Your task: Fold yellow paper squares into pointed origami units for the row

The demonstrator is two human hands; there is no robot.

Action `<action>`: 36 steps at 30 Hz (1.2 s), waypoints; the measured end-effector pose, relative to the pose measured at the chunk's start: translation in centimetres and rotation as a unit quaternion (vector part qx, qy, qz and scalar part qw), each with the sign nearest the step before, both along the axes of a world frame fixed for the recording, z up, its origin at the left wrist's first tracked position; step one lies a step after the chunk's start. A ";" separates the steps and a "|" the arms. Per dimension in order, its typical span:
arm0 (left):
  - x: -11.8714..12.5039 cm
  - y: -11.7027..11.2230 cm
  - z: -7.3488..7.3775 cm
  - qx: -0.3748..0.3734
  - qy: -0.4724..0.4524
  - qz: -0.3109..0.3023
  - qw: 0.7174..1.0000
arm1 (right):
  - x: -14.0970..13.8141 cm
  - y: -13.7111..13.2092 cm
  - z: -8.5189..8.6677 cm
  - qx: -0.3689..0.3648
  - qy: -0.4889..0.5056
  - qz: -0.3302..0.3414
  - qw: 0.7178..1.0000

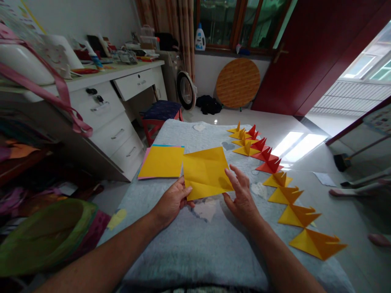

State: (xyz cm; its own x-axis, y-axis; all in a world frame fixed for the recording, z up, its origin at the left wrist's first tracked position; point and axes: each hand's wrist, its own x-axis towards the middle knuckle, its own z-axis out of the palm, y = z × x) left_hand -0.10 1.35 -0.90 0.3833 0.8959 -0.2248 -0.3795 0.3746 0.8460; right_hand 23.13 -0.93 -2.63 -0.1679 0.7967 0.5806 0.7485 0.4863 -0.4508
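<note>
A square sheet of yellow origami paper (207,169), with faint creases across it, is held above the cloth-covered table. My left hand (174,199) pinches its lower left corner between thumb and fingers. At the right edge of the sheet is my right hand (240,191), its fingers apart, the fingertips touching or very near the paper. Just left of the sheet lies a stack of coloured paper (161,162), yellow on top with pink and blue edges showing. Folded yellow paper cranes (295,215) and red ones (269,165) stand in rows along the table's right side.
A pale blue cloth (183,252) covers the table. A stool (161,110) stands beyond its far left corner, near a white desk (106,108) with drawers. A green-rimmed basket (45,236) is at the lower left. A round wooden board (238,83) leans against the far wall.
</note>
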 end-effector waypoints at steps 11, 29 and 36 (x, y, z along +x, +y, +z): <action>-0.1 0.0 -0.8 0.059 0.047 -0.022 0.997 | -0.1 -1.0 0.8 0.043 -0.146 0.024 0.988; -0.1 0.2 -0.8 0.135 0.147 0.050 0.979 | -0.6 -2.3 1.5 0.039 -0.256 0.131 0.957; -1.5 -0.1 -0.6 0.409 0.416 0.047 0.811 | -0.4 -2.4 -0.3 -0.024 -0.244 0.130 0.961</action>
State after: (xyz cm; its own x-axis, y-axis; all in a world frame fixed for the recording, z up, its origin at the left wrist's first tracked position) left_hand -1.58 1.27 -1.53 0.3254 0.8921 0.3134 0.4553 -0.4383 0.7749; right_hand 22.70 -3.29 -2.98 -0.6082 0.7150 0.3448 0.7325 0.6729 -0.1032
